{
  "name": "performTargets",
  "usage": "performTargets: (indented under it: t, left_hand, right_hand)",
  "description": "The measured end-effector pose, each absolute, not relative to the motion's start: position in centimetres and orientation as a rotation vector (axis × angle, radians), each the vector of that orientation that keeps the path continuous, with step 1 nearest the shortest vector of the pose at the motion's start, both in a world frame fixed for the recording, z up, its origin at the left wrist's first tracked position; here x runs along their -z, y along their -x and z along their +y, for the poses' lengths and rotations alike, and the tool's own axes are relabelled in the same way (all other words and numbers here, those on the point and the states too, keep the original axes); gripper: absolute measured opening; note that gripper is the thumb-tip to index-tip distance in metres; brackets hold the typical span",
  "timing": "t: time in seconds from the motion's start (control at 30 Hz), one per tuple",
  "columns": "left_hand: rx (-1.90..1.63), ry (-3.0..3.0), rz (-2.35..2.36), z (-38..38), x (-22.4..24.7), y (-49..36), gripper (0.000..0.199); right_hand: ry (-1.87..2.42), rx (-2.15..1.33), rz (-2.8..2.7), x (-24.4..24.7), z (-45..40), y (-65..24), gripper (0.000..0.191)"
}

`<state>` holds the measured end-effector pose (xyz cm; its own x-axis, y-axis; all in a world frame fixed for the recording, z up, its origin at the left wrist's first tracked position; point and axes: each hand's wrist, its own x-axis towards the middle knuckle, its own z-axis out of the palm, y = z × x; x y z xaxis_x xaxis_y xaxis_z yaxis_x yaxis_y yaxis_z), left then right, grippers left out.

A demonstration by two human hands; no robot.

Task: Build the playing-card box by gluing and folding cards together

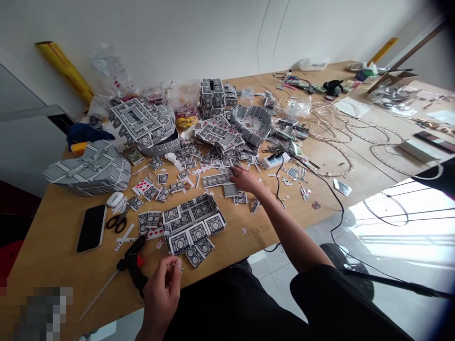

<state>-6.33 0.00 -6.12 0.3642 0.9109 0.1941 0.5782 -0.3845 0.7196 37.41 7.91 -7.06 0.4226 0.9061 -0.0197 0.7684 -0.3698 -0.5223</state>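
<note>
My right hand (pixel 244 180) reaches across the table, fingers stretched out onto the scraps beside a long strip of patterned playing cards (pixel 216 180). Near the front edge, my left hand (pixel 164 286) is closed, thumb and index finger pressed together; I cannot make out anything between them. Just beyond it sits an open-topped box made of playing cards (pixel 194 222), with a joined card piece (pixel 199 252) lying at its front. Left of the box lies a black glue gun (pixel 133 260) with a red trigger and a glue stick out of its back.
A phone (pixel 91 228), scissors (pixel 119 220) and a white earbud case (pixel 115 199) lie at left. Behind stand a folded-card bag (pixel 90 168), a heart-shaped card box (pixel 251 125) and card scraps. A power strip (pixel 275 161) trails black cables; braided rope (pixel 334 137) lies right.
</note>
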Motion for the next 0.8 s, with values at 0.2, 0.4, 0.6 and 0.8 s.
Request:
performTargets:
  t: [0.2, 0.4, 0.6, 0.8]
  left_hand:
    - [-0.796, -2.096, 1.165, 0.2, 6.5, 6.0, 0.014]
    - [-0.790, -2.193, 1.015, 1.6, 6.7, 6.4, 0.008]
    - [-0.803, -2.196, 1.027, 0.7, 6.8, 5.9, 0.016]
    - [-0.768, -2.210, 0.896, 0.3, 6.8, 5.4, 0.035]
  right_hand:
    - [2.254, -0.365, -1.441, 7.7, 5.3, -37.3, 0.027]
    - [2.361, -0.243, -1.242, 7.2, 5.0, -40.4, 0.027]
    - [2.341, -0.370, -1.252, 7.2, 4.7, -41.1, 0.020]
    - [2.329, -0.455, -1.272, 7.4, 4.3, -41.5, 0.023]
